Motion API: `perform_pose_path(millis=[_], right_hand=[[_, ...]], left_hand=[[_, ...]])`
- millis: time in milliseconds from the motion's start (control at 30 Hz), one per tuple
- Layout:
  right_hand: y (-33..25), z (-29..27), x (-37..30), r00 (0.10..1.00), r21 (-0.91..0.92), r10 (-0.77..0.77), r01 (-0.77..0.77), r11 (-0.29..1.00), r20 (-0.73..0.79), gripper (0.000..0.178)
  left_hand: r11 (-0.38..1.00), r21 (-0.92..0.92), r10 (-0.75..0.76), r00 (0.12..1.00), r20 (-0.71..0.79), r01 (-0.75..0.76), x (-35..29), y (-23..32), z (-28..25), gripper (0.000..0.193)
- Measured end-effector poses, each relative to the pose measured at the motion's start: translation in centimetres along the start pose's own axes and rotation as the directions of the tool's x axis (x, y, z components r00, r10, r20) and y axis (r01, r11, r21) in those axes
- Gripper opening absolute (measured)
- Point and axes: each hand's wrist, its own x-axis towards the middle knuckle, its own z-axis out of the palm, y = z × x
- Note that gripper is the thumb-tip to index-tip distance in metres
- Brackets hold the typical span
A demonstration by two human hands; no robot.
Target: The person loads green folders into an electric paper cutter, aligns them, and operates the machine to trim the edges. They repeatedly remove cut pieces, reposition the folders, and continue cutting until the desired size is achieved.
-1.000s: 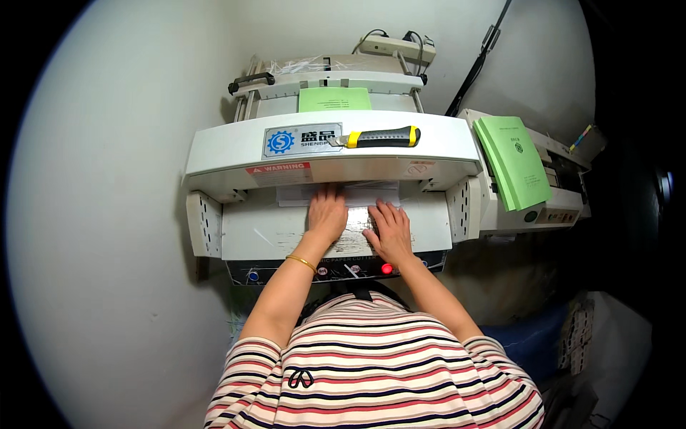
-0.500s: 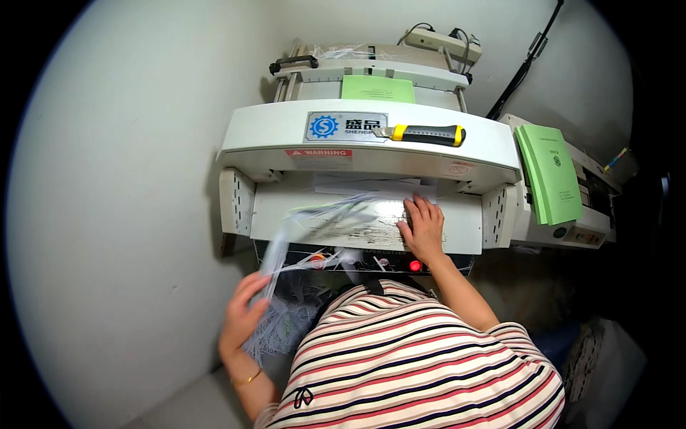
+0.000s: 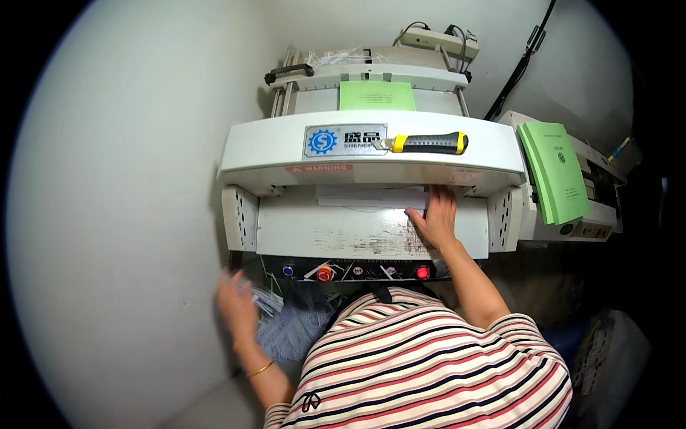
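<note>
A white electric paper cutter point(image 3: 246, 154) stands before me, with a green booklet point(image 3: 377, 96) lying on its back table. On the scratched front table my right hand point(image 3: 439, 218) lies open, fingers stretched forward beside white paper strips point(image 3: 371, 198) under the cutter's hood; its fingertips reach the hood's edge. My left hand point(image 3: 237, 304) is low at the left, off the table and smeared by motion. Thin white paper strips point(image 3: 267, 300) are right next to it, and whether its fingers still grip any is unclear. Below lies a heap of paper shreds point(image 3: 293, 332).
A yellow and black utility knife point(image 3: 430, 143) rests on the cutter's hood. At the right, green booklets point(image 3: 557, 171) lie on another machine point(image 3: 525, 207). Buttons line the black front panel point(image 3: 375, 270). A wall point(image 3: 128, 179) rises close on the left.
My left hand has moved down and left with the long strips, which have left the table. My right hand has slid slightly right and forward, close to the strips under the hood.
</note>
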Motion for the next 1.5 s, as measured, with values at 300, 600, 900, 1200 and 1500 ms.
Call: perform_pose_path(millis=[300,600,900,1200,1500], right_hand=[[1.5,1.5,4.4,0.968,-0.109,0.074,-0.050,0.993,0.238,0.090],[1.8,0.3,5.0,0.932,-0.074,0.149,-0.132,0.989,0.331,0.080],[1.5,-0.3,4.6,0.958,-0.093,0.072,-0.048,0.994,0.277,0.083],[-3.3,-5.2,-6.4,0.936,0.107,0.146,-0.189,0.976,0.319,0.072],[-3.6,-6.4,-2.8,0.688,0.393,0.485,-0.715,0.578,0.540,0.044]], left_hand=[[0.848,-0.138,0.514,0.858,-0.019,-0.511,10.1,23.4,13.8,0.070],[0.948,-0.117,0.289,0.954,-0.075,-0.296,11.7,24.2,16.8,0.088],[0.925,-0.140,0.336,0.933,-0.131,-0.353,13.4,23.1,15.6,0.076],[0.899,-0.144,0.410,0.911,-0.048,-0.413,4.5,17.6,13.2,0.067],[0.872,-0.181,0.437,0.890,-0.134,-0.455,3.9,16.4,13.2,0.058]])
